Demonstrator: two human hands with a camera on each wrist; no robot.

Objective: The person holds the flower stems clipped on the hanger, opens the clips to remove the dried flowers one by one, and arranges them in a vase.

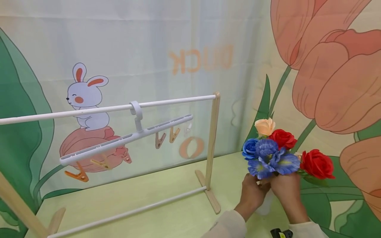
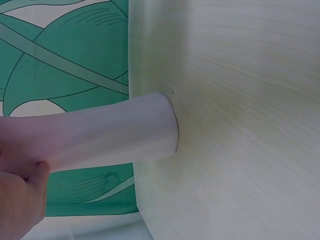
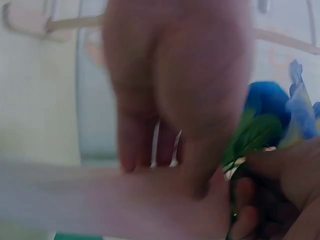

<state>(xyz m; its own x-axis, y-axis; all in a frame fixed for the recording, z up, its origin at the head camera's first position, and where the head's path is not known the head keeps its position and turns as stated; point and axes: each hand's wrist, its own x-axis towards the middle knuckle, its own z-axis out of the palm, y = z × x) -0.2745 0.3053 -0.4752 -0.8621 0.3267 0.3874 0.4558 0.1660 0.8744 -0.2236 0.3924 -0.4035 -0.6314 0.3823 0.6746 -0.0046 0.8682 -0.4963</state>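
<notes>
A white vase (image 2: 110,132) stands upright on the table, its base showing in the left wrist view. My left hand (image 1: 253,193) grips it near the top, with fingertips (image 2: 41,172) on its wall. My right hand (image 1: 287,190) is at the vase's mouth, its curled fingers (image 3: 245,217) around the flower stems, which are mostly hidden. Above both hands spreads a bunch of artificial flowers: blue blossoms (image 1: 266,155), a blue rose (image 1: 250,148), a peach rose (image 1: 265,126) and two red roses (image 1: 317,163). Green leaves (image 3: 257,135) show beside the fingers.
To the left stands a wooden rack (image 1: 212,142) with a white top rail (image 1: 74,113). A grey hanger (image 1: 128,138) hangs there, with several coloured clips (image 1: 160,140) below. Printed curtains (image 1: 160,39) back the pale table (image 1: 143,195). Near my right wrist is a black device (image 1: 281,233).
</notes>
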